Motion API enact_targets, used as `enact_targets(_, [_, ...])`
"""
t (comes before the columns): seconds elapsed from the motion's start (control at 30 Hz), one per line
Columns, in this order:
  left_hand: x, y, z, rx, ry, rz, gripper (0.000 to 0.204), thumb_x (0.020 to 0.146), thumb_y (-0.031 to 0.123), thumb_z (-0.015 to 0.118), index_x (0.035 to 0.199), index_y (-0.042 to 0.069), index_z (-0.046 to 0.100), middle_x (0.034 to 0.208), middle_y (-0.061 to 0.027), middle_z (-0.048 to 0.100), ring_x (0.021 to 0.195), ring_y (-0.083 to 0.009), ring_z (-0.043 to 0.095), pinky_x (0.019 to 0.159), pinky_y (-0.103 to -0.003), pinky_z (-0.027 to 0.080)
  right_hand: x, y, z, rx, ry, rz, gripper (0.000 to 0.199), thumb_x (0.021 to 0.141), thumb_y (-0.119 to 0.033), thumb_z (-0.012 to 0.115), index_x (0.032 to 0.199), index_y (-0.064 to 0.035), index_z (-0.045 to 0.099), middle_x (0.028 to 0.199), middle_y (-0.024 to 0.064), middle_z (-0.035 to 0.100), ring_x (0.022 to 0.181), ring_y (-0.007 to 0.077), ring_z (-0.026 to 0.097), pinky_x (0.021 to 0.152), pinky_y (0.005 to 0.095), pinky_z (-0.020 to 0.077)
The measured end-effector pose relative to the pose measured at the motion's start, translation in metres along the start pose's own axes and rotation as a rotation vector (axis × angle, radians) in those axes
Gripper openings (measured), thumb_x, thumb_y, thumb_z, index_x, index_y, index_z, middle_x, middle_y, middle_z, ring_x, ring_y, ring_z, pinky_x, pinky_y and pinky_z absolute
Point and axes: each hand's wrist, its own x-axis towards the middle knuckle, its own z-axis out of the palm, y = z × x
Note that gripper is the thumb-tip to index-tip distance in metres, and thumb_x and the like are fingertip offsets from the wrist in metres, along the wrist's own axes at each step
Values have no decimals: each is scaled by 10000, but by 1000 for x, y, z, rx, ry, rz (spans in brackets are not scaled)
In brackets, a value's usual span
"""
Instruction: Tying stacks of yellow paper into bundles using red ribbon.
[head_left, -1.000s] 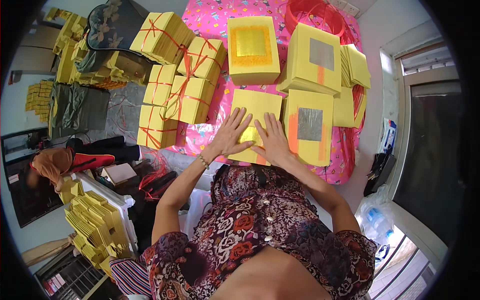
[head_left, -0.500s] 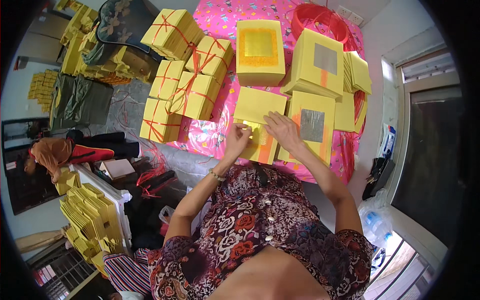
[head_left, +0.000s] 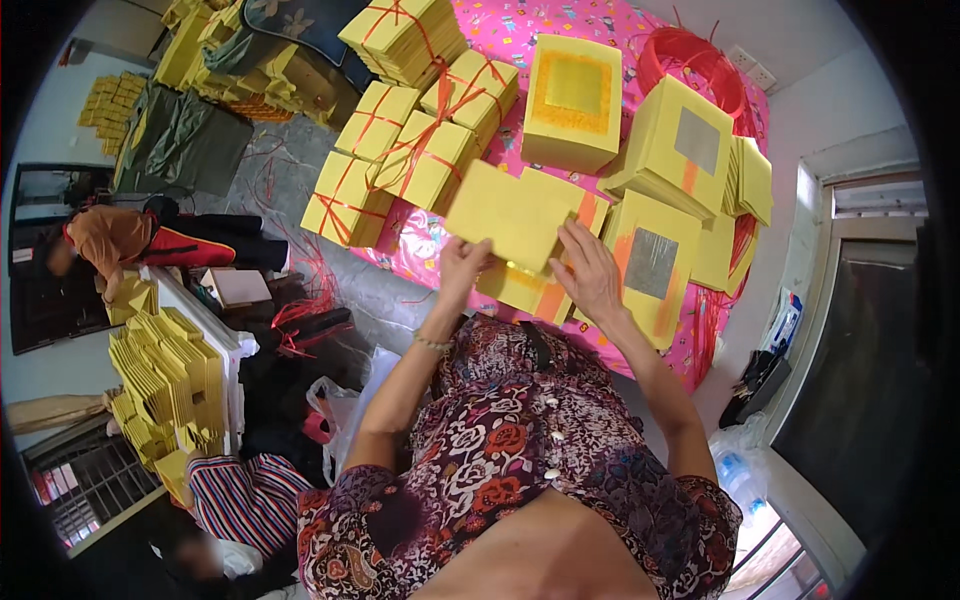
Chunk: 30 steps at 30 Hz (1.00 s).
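A plain yellow sheet of paper (head_left: 508,212) lies tilted between my hands, above more yellow paper with orange stripes (head_left: 520,292) and a sliver of gold foil. My left hand (head_left: 466,270) pinches its near-left corner with curled fingers. At its right edge, my right hand (head_left: 592,268) has bent fingers and thumb against the paper. To the right is a yellow stack with a silver foil square (head_left: 652,262). Behind stand a taller silver-foil stack (head_left: 700,145) and a stack with a gold square on orange (head_left: 572,90).
Yellow bundles tied with red ribbon (head_left: 428,148) stand at the left of the pink patterned tablecloth (head_left: 520,20). A coil of red strapping (head_left: 690,65) lies at the back right. Leftward, another person (head_left: 125,240) bends beside a white table with yellow stacks (head_left: 170,380).
The plain sheet has shifted left and toward me and is now tilted. My left hand has moved a little left, my right hand slightly right. The whole view has turned a little.
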Motion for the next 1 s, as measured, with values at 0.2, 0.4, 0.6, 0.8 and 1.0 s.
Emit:
enact_targets(0.2, [-46,-6,-98,65,21,-110,186,921,191,652,1008,30,622,761,-7,625,716,-130,650,764,-330,580,-25,-15,8,112,-138,119,415,844,-136,669,1234,-35,571,1229,128,570,1133,305,570,924,416,467])
enact_targets(0.4, [-28,-80,-160,-31,119,-233,221,916,179,660,1061,14,640,889,-80,701,745,-165,688,723,-305,596,-38,-17,11,85,-196,107,386,843,-132,663,1206,-32,577,1226,134,557,1181,315,532,956,423,447])
enact_targets(0.6, [16,-89,-162,16,81,-271,174,917,174,658,991,16,654,863,-95,719,753,-178,709,694,-294,599,-41,-20,10,64,-275,104,405,850,-150,657,1223,-27,559,1294,172,499,1269,358,452,1021,454,401])
enact_targets(0.8, [33,-93,-162,105,129,-268,161,902,139,667,986,1,659,805,-106,719,691,-188,712,617,-291,598,-39,-25,8,62,-286,109,441,844,-172,667,1238,-19,543,1308,177,483,1287,360,432,1033,455,391])
enact_targets(1.0, [30,-68,-151,377,162,-315,294,850,228,716,951,-37,640,780,-128,708,675,-192,706,600,-290,581,-43,-37,-4,99,-315,130,536,786,-231,732,1239,-22,538,1203,143,499,1156,324,479,937,432,417])
